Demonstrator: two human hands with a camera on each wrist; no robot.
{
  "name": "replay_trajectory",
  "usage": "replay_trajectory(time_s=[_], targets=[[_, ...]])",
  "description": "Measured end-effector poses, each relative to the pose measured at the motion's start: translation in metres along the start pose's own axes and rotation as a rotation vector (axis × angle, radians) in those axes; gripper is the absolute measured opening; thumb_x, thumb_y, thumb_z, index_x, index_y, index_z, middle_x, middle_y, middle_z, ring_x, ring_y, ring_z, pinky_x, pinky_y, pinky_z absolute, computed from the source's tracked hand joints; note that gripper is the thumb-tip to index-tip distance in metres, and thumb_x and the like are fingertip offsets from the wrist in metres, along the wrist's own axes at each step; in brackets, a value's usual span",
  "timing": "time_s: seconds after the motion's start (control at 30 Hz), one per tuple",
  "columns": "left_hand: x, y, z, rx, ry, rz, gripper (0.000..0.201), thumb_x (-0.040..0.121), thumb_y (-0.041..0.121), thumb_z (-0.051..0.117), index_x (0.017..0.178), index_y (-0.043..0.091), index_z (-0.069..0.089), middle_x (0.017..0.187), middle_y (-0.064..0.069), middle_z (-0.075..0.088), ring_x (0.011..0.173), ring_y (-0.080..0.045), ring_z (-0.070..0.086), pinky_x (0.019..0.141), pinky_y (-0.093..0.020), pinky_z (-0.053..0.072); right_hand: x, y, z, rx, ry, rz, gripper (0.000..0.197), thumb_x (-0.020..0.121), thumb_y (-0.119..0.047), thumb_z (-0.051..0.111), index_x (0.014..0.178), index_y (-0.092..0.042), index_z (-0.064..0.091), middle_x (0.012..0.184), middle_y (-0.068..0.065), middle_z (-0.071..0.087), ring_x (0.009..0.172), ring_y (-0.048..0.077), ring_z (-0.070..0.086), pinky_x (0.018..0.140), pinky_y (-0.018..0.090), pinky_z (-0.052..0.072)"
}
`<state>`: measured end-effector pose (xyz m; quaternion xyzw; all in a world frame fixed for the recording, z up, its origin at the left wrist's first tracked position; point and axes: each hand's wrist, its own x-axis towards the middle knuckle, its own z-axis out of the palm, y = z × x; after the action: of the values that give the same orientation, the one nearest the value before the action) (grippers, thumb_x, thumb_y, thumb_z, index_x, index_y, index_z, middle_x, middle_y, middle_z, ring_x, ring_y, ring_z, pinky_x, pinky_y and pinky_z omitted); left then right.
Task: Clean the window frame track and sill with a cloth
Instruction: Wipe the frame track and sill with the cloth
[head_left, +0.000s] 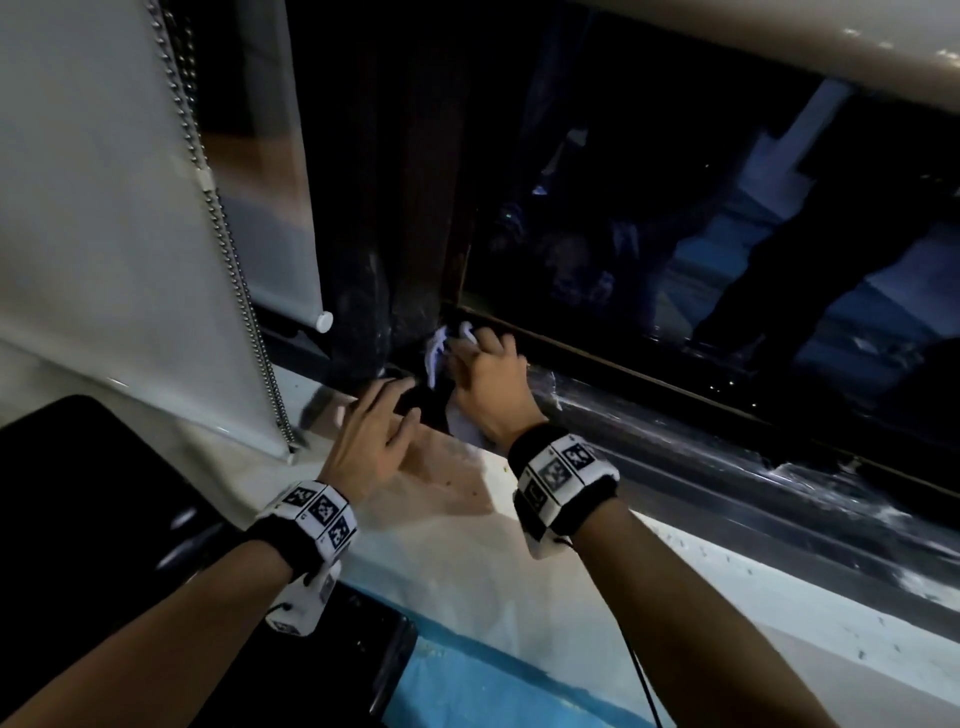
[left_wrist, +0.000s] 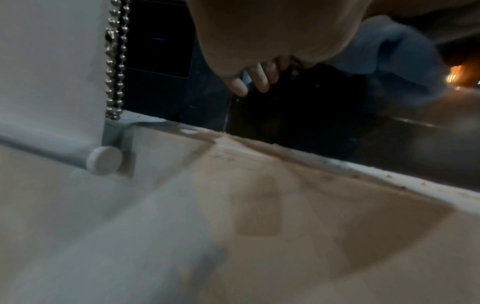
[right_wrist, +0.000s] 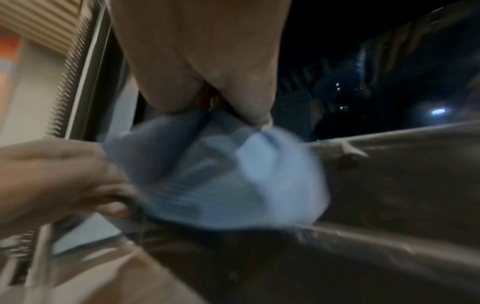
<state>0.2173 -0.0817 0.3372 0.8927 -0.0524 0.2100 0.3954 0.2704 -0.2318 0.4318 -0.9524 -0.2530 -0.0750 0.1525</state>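
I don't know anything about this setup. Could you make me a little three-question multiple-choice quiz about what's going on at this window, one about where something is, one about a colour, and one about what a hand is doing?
1. Where is the cloth?
A. In the window track, at the corner by the dark upright frame
B. Lying folded on the white sill
C. Hanging from the bead chain

2. What colour is the cloth?
A. Red
B. Light blue
C. Black

3. What is the left hand doing?
A. Pulling the bead chain
B. Clenched in a fist around a spray bottle
C. Fingers spread, beside the cloth

Answers:
1. A, the head view shows it bunched at the track's corner.
2. B, the right wrist view shows pale blue fabric.
3. C, its fingers are spread while the right hand has its grip on the cloth.
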Motion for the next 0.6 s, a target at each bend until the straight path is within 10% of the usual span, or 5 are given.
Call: replay_trajectory(time_s=[0.3,0.43,0.6], targets=[[0.002,0.053,-0.004,-0.480,-0.014,-0.069,0.042,0.098,0.025,0.043,0.138,0.028,0.032,0.134,0.027,0.038,0.124,0.018,0.033,0.102,-0.005,0.026,-0.038,-0.008,0.012,0.713,-0.020,0.156,0.020,0.085,-0.007,0.042,0.092,-0.006,0.060,0.086,0.011,0.060,0.078,0.025,0.053,0.072,0.033,0.041],[0.009,0.052,0.000,-0.571,0.069,-0.097,0.048,0.092,0.000,0.051,0.135,0.019,0.043,0.134,0.012,0.050,0.123,0.004,0.045,0.103,-0.014,0.034,-0.036,-0.009,0.005,0.826,-0.079,0.195,0.027,0.072,-0.011,0.038,0.085,-0.024,0.059,0.074,0.003,0.060,0.069,0.024,0.052,0.065,0.039,0.044],[0.017,0.038,-0.010,-0.320,0.369,-0.183,0.036,0.083,0.001,0.057,0.113,0.018,0.065,0.108,-0.003,0.063,0.100,-0.018,0.060,0.087,-0.011,0.040,-0.035,0.006,-0.013,0.559,-0.065,0.096,0.052,0.079,-0.004,0.050,0.128,-0.020,0.052,0.119,0.008,0.063,0.107,0.021,0.060,0.094,0.033,0.047]])
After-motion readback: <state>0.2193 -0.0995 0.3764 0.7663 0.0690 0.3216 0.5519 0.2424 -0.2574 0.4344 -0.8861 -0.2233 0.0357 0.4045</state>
